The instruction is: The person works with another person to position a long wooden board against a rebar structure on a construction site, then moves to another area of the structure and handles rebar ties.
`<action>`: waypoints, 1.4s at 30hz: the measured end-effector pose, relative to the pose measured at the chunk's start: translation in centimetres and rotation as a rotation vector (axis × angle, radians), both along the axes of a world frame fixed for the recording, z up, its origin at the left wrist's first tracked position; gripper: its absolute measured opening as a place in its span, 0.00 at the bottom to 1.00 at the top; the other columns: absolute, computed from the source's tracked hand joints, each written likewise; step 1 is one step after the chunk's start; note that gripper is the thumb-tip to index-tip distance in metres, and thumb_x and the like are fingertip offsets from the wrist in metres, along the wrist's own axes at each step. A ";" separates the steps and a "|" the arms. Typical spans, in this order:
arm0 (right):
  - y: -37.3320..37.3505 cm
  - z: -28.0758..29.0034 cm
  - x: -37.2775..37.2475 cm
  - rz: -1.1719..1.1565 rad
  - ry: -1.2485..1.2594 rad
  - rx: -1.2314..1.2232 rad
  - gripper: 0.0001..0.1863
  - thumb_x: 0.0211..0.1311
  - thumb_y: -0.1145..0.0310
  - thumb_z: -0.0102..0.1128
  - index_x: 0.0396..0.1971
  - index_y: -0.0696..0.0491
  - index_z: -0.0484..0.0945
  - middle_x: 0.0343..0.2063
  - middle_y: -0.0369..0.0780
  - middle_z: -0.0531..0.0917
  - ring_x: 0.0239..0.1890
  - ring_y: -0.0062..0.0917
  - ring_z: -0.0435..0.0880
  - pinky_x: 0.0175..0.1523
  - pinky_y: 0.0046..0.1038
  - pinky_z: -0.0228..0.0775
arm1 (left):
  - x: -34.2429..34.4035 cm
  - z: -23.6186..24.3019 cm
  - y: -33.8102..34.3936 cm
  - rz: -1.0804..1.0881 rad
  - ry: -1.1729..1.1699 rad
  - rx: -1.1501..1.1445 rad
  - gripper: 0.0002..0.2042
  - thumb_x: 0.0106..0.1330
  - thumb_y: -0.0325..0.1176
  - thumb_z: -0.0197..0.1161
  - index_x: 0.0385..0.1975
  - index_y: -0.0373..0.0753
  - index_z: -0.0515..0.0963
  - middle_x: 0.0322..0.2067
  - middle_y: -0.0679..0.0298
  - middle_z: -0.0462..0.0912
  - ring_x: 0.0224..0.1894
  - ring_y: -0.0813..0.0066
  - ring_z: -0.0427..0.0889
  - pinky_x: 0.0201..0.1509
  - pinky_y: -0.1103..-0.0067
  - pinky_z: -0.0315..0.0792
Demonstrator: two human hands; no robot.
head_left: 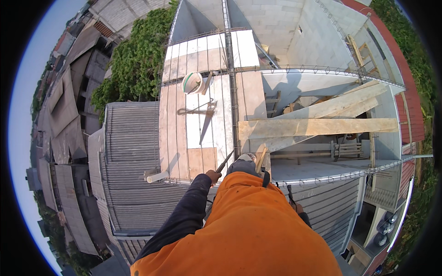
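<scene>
My left hand (213,176) is closed around a long, dark, pointed bar-like tool (225,162), whose tip reaches toward the rebar-lined beam channel (234,112). My right hand (299,208), partly hidden behind my orange shirt, is closed on a dark slim tool (290,193) whose kind I cannot make out. Just ahead of me, a short wooden piece (261,158) stands near my feet. On the panel deck farther forward sit a white bucket (190,83) with a green band and bent rods (193,111) lying beside a dark-handled tool (206,122).
Long planks (322,126) span an open room on the right, with a ladder-like wooden frame (347,150) below. Rebar cages line the wall tops (331,71). A pale pipe (158,177) lies at the deck's near-left edge, above corrugated roofing (133,165). Trees (138,60) stand beyond.
</scene>
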State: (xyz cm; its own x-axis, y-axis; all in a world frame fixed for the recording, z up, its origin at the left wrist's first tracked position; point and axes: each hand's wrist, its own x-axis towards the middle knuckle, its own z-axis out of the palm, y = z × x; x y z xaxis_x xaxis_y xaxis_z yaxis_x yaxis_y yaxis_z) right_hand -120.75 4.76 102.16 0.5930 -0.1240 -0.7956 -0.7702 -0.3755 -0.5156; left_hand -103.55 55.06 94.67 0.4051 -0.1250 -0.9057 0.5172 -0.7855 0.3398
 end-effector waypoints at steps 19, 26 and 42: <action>-0.1 1.6 1.0 -0.171 0.037 0.134 0.13 0.59 0.62 0.66 0.33 0.58 0.80 0.22 0.40 0.81 0.18 0.25 0.79 0.22 0.29 0.68 | 2.0 0.5 -2.3 0.119 -0.019 -0.018 0.23 0.64 0.50 0.59 0.21 0.31 0.76 0.16 0.52 0.77 0.15 0.60 0.79 0.22 0.67 0.77; -1.2 1.1 1.0 -0.081 0.023 0.037 0.14 0.59 0.62 0.69 0.32 0.57 0.79 0.20 0.38 0.80 0.18 0.25 0.79 0.22 0.27 0.68 | 1.7 -0.4 -2.4 0.039 0.013 0.014 0.24 0.68 0.50 0.56 0.29 0.29 0.79 0.18 0.52 0.80 0.16 0.61 0.82 0.23 0.68 0.78; -2.6 0.8 1.7 -0.158 0.066 0.078 0.16 0.62 0.58 0.67 0.33 0.57 0.79 0.20 0.38 0.80 0.18 0.25 0.79 0.22 0.28 0.69 | 2.4 0.4 -4.4 0.002 0.094 0.057 0.24 0.71 0.48 0.53 0.39 0.29 0.82 0.20 0.54 0.83 0.15 0.65 0.82 0.24 0.70 0.78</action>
